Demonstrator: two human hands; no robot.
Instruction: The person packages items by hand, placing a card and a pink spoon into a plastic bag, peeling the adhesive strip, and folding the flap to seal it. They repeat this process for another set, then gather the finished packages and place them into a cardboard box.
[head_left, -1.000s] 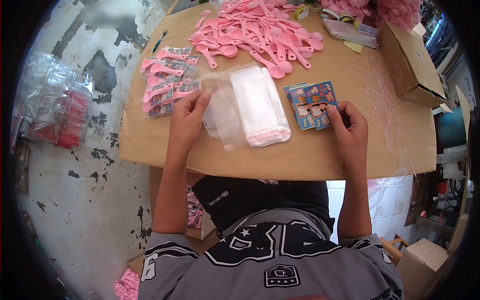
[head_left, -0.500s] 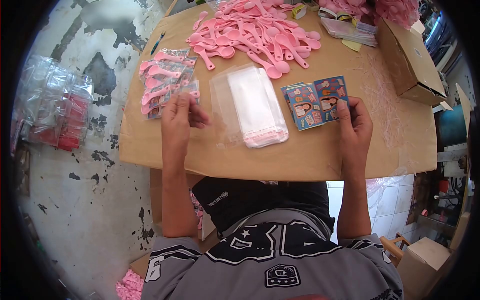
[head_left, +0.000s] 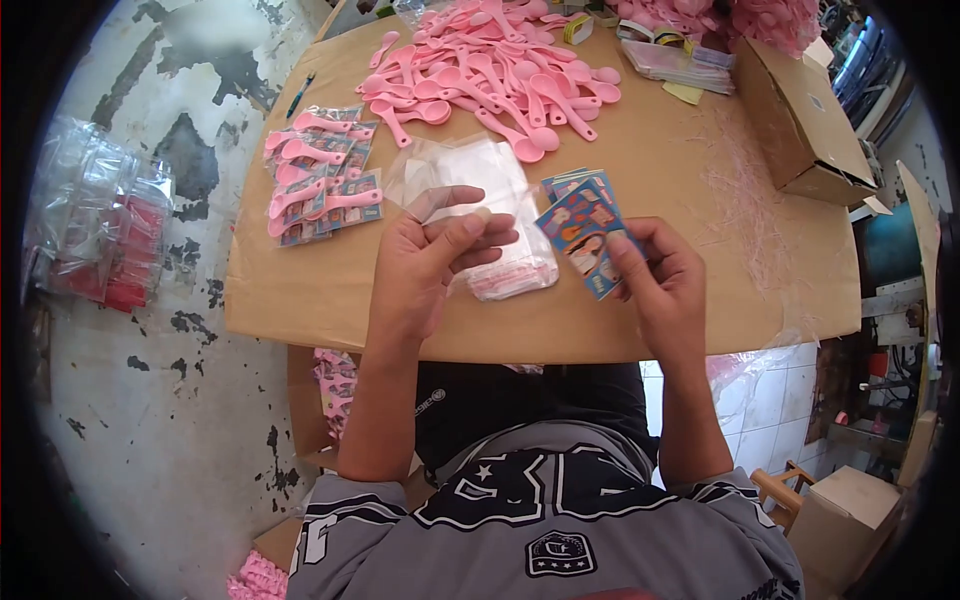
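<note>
My right hand [head_left: 655, 275] pinches a blue printed card [head_left: 583, 238], tilted above the table. Behind that card, more blue cards [head_left: 575, 180] show at their top edges. My left hand [head_left: 440, 250] is raised with its fingers apart and nothing in it, over the left edge of a stack of clear plastic bags [head_left: 510, 270]. Farther left lie packed pink spoons with cards [head_left: 325, 180] in overlapping bags. A large heap of loose pink spoons [head_left: 480, 75] covers the table's far middle part.
The brown-covered table [head_left: 640, 330] has an open cardboard box [head_left: 800, 130] at its right back. Near the box are bundled clear bags [head_left: 675, 65] and pink shreds [head_left: 745, 200]. A pen [head_left: 300, 95] lies at the left back. Plastic-wrapped packs [head_left: 100, 220] are at the far left.
My left hand has left the packed spoons and moved right to the clear bags. My right hand has drawn a card toward me, turning it from the others.
</note>
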